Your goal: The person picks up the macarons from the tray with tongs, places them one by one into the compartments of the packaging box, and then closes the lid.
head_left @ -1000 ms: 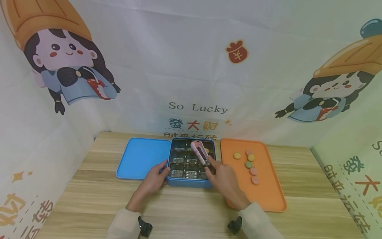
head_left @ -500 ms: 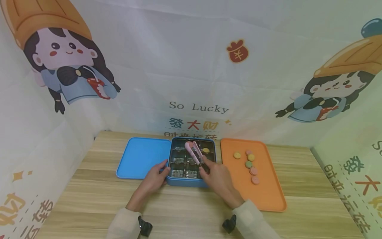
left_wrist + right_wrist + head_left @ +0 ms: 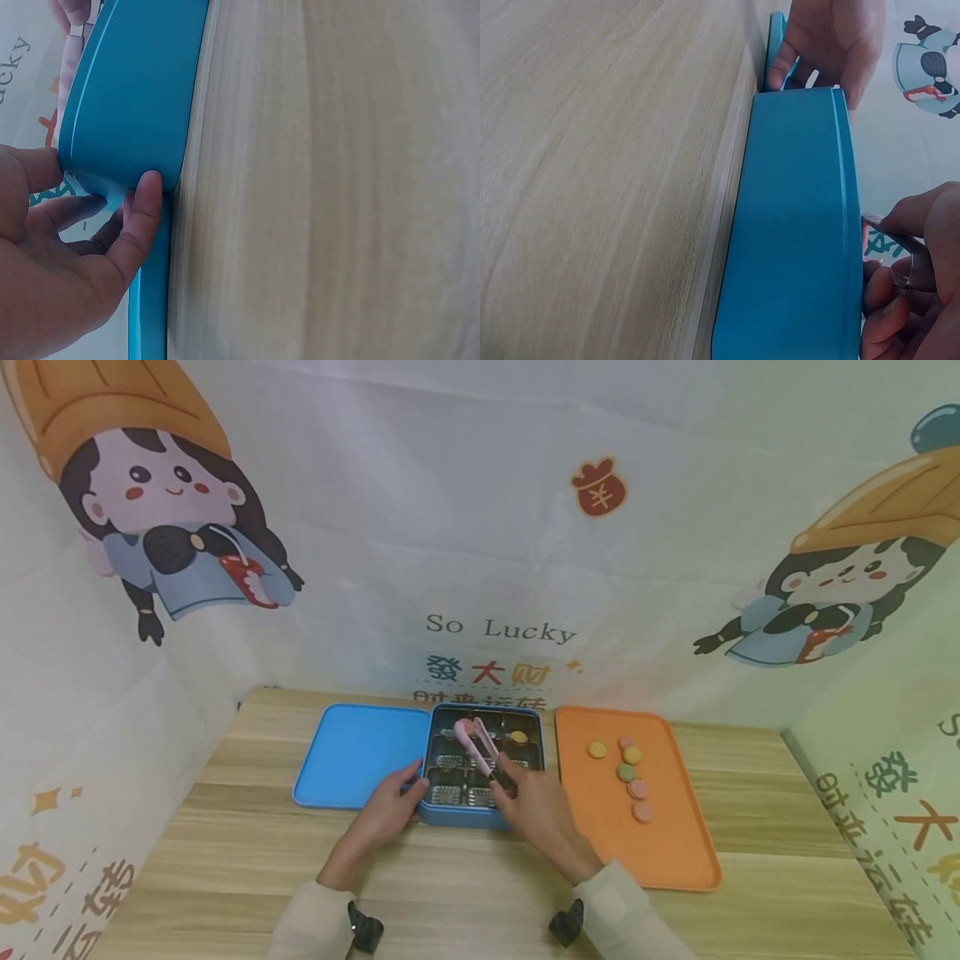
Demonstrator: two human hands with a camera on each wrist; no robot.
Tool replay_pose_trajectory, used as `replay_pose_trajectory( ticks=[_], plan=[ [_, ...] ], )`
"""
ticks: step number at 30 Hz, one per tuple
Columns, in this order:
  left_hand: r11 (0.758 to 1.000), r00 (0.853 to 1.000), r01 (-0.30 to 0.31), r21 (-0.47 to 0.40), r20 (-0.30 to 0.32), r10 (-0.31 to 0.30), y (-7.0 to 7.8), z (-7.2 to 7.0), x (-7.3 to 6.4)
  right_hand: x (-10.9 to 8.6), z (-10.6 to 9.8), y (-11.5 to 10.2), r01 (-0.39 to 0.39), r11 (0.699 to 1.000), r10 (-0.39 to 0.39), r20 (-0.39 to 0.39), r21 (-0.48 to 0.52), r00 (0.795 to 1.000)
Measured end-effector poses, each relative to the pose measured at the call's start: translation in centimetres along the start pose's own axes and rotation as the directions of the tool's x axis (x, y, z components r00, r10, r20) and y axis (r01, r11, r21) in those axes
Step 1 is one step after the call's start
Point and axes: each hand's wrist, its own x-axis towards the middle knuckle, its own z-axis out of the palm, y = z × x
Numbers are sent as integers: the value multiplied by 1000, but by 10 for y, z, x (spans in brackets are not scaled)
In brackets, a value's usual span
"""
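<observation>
In the head view my right hand (image 3: 536, 806) grips pink-tipped tongs (image 3: 471, 750) over the blue box (image 3: 461, 817). Between the tong tips is a round pink macaron (image 3: 470, 726), above the back row toward the left. A black insert (image 3: 447, 747) splits the box into several compartments. One at the back right holds a yellow macaron (image 3: 518, 737). My left hand (image 3: 390, 803) holds the box at its left side. In the left wrist view its thumb (image 3: 41, 169) is at the rim and the fingers bend around the corner. The right wrist view shows the tongs' metal handle (image 3: 915, 262) inside my right hand.
To the right lies an orange tray (image 3: 675, 860) with several macarons on it, among them a green one (image 3: 626, 772) and a yellow one (image 3: 596, 749). A flat blue lid (image 3: 352, 756) lies left of the box. A printed cloth (image 3: 495, 568) hangs behind the wooden table (image 3: 420, 877).
My right hand has carried the tongs and pink macaron leftward across the box's back row, uncovering the yellow macaron at the back right. The left hand stays at the box's side.
</observation>
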Motion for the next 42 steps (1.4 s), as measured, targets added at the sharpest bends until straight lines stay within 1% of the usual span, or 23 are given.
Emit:
replay_pose_trajectory(
  ticks=[5,12,17,25,35,42],
  plan=[
    [1000,1000,8,4,4,-8,1,-1,0,1,2,-3,-6,1000,6,4,-18,1000],
    [1000,1000,16,0,8,-16,2,-1,-2,3,4,-4,-4,998,4,-10,-57,1000],
    [1000,1000,19,4,11,-19,3,-2,-2,3,5,-5,-13,998,12,-16,-63,1000],
    [1000,1000,24,-6,8,-24,3,-1,-2,4,4,-5,-21,999,20,-12,-49,1000],
    [1000,1000,9,-6,7,-9,3,-1,-3,3,4,-5,-18,999,17,-16,-32,1000],
    [1000,1000,11,-7,8,-10,3,-2,-3,4,4,-5,-17,1000,17,-20,-23,1000]
  ],
)
